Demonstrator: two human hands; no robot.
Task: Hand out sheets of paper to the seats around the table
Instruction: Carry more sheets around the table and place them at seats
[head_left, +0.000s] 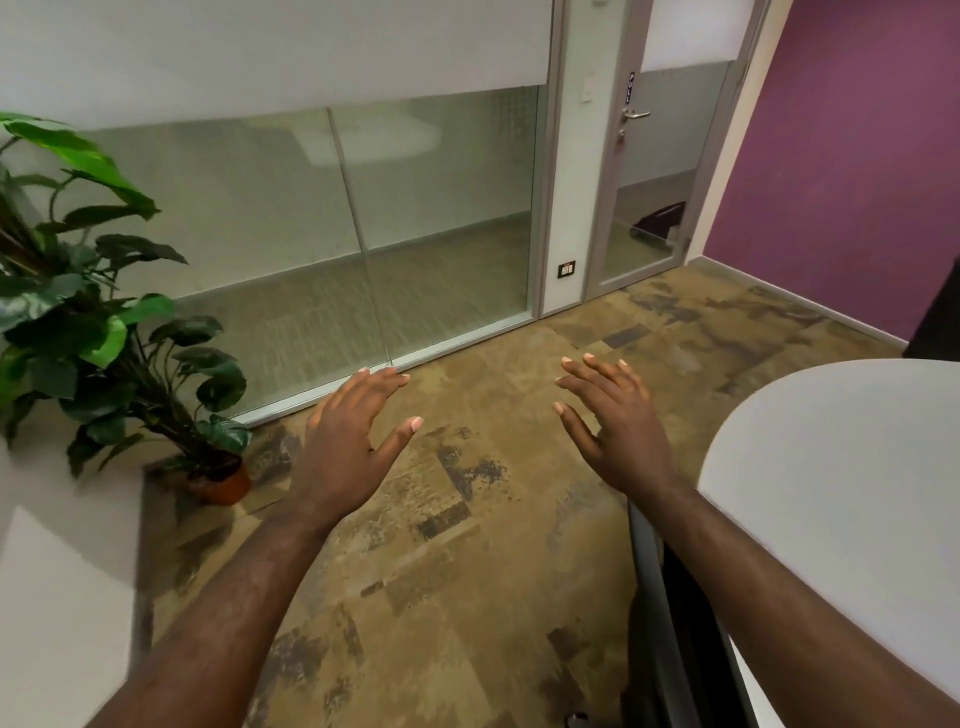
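In the head view, both bare forearms are stretched forward over a mottled brown carpet (457, 519). The left hand (348, 431) is held palm down with the fingers spread and the thumb out to the side, and nothing is gripped in it. The right hand (618, 421) is held the same way, fingers fanned apart and empty. The two hands are kept well apart from each other, and neither is seen to touch anything.

The rounded end of a white table (841, 499) is seen at the right edge, just beside the right forearm; its visible top is plain white. No sheet of paper is seen in this view, so where the paper lies cannot be told. Under the table edge a dark chair part (670, 623) is partly shown.

A potted plant (93, 322) with broad green leaves is set in an orange-brown pot at the left, near a white surface. Behind it a frosted glass partition (311, 218) is run across the room, and a glass door (654, 171) with a metal handle is set next to a purple wall (857, 156)
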